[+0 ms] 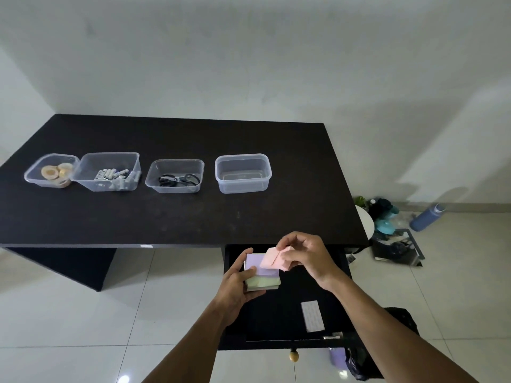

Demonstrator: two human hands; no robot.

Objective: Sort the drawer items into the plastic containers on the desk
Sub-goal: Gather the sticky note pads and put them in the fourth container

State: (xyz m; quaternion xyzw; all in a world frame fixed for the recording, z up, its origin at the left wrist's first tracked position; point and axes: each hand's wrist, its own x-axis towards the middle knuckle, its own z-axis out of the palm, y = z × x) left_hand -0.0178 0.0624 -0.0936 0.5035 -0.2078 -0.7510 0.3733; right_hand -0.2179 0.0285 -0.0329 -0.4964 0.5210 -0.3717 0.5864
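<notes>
Over the open black drawer [279,322], my left hand [235,286] holds a stack of sticky note pads [264,275], purple on top and green below. My right hand [304,254] pinches a pink pad [276,258] lying across the top of the stack. On the black desk [166,217] stand several clear plastic containers in a row: one with tape rolls [52,171], one with small white items [110,172], one with black scissors [177,176], and an empty one [242,172] at the right.
A white rectangular piece [312,316] lies in the drawer, whose round knob [294,355] faces me. Right of the desk on the tiled floor are a blue bottle [427,217], a white stool [365,221] and dark clutter [395,244].
</notes>
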